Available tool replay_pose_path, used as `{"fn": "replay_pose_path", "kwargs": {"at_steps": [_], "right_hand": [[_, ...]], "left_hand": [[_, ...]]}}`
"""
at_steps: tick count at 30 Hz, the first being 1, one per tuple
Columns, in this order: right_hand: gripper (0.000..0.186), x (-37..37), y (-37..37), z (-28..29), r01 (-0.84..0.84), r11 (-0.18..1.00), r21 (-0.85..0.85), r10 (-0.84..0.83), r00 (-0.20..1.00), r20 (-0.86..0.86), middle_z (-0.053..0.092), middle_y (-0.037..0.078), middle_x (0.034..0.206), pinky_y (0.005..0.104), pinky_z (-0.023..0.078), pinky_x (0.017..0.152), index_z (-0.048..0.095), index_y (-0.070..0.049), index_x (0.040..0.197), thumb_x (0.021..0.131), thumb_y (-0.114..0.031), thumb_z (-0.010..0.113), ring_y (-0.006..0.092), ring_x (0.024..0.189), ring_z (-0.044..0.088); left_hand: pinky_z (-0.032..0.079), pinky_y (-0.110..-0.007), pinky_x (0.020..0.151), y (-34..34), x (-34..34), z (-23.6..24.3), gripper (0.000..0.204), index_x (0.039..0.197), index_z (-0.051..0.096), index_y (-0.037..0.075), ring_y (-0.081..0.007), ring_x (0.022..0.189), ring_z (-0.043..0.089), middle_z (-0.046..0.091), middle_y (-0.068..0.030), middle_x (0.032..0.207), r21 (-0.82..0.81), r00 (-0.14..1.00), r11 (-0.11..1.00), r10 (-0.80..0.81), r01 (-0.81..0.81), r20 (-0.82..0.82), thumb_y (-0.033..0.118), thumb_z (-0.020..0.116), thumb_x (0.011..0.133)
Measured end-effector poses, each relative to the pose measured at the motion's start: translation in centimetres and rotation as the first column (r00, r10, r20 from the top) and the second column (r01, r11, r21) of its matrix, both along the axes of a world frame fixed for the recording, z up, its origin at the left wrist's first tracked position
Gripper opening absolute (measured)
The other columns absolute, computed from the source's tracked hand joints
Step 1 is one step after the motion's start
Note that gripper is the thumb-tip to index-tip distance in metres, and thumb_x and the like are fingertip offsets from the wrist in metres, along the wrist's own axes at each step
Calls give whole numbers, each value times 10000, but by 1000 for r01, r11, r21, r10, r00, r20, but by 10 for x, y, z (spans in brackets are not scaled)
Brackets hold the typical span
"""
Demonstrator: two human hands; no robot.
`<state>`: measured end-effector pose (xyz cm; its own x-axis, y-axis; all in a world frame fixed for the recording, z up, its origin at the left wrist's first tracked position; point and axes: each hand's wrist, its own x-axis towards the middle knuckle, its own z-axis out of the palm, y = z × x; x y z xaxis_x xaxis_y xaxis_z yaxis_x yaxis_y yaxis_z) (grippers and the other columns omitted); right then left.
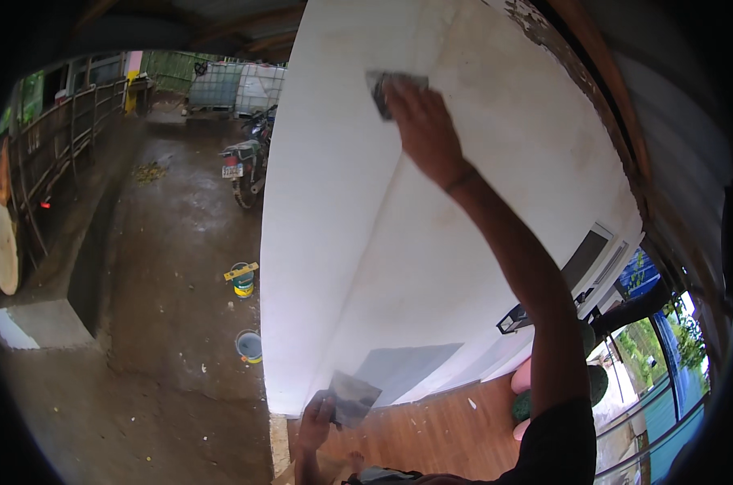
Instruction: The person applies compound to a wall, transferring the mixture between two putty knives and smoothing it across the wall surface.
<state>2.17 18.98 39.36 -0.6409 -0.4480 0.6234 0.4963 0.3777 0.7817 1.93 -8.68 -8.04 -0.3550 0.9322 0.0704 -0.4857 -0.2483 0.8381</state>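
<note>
My right arm reaches up along the white wall. At its end my right hand is closed on a broad putty knife, whose blade lies against the upper part of the wall. Lower down, near the wall's bottom left corner, my left hand grips a second putty knife with a wide greyish blade. Most of both handles is hidden by my fingers. A faint line runs down the wall between the two hands, and a grey patch shows near its base.
Left of the wall's edge, a bucket with a yellow bar across it and an open grey bucket stand on wet ground. A motorcycle is parked beyond. A window opens on the right, above a wood-look floor.
</note>
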Motion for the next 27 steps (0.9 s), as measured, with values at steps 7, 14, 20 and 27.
{"fn": "replay_pose_path", "kwargs": {"at_steps": [7, 14, 20, 27], "right_hand": [[507, 35, -20, 18, -50, 996, -75, 55, 997, 62, 561, 124, 1306, 418, 414, 1006, 523, -28, 1319, 818, -49, 599, 265, 1110, 560], [514, 26, 27, -17, 60, 997, 45, -67, 978, 196, 464, 105, 1447, 434, 367, 1080, 467, -48, 1408, 898, -71, 528, 258, 1307, 462], [435, 26, -9, 16, -133, 981, -142, 126, 990, -58, 577, 134, 1272, 453, 402, 1009, 565, -49, 1288, 853, -50, 563, 288, 1161, 551], [322, -8, -3, 50, -62, 980, -188, 45, 995, -94, 613, 161, 1144, 434, 436, 902, 599, -10, 1131, 822, -37, 513, 314, 1053, 580]], "left_hand": [[497, -277, 518, 1, -6, 3, 200, 1098, 583, 18, -90, 583, 514, 544, -19, 712, 4, 996, 1000, 24, -24, -82, 179, 486, 1028], [495, -279, 520, -4, -13, -1, 202, 1102, 584, 14, -86, 598, 523, 554, -20, 720, 22, 991, 1000, -13, 16, -130, 171, 482, 1029], [486, -274, 521, -11, -16, 8, 208, 1101, 590, 18, -97, 593, 541, 571, -28, 727, -83, 998, 996, 18, -23, -62, 187, 493, 1028], [482, -274, 514, 2, -16, -9, 197, 1112, 592, 29, -91, 585, 515, 529, -13, 677, -41, 997, 999, -6, 3, -79, 182, 502, 1026]]}}
